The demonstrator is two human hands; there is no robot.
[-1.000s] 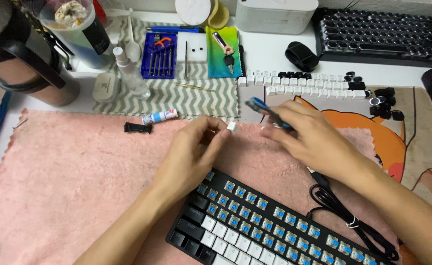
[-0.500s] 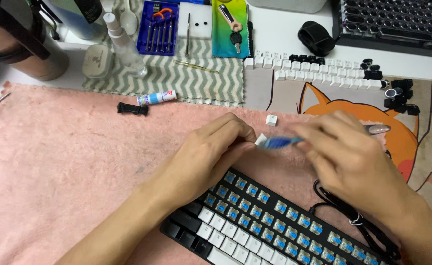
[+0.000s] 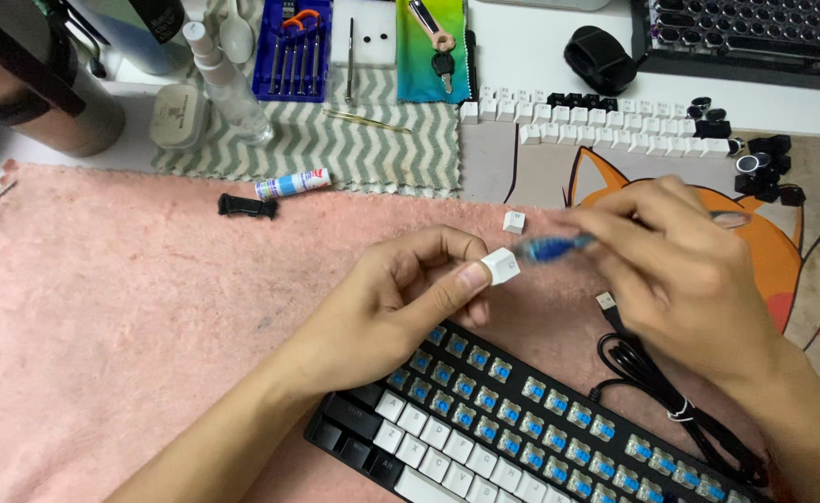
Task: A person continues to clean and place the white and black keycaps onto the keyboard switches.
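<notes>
A pink towel [image 3: 102,326] covers our desk, a black keyboard [image 3: 522,428] near us. Most of its blue switches stand bare; rows of pulled keycaps [image 3: 615,126] lie far right, a few caps remaining. Our left hand [image 3: 391,303] pinches one white keycap [image 3: 501,265]; our right hand [image 3: 680,270] grips a blue tool [image 3: 554,248] touching it.

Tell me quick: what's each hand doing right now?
Left hand: closed, pinching a white keycap.
Right hand: closed around a blurred blue tool, tip at the keycap.
</notes>
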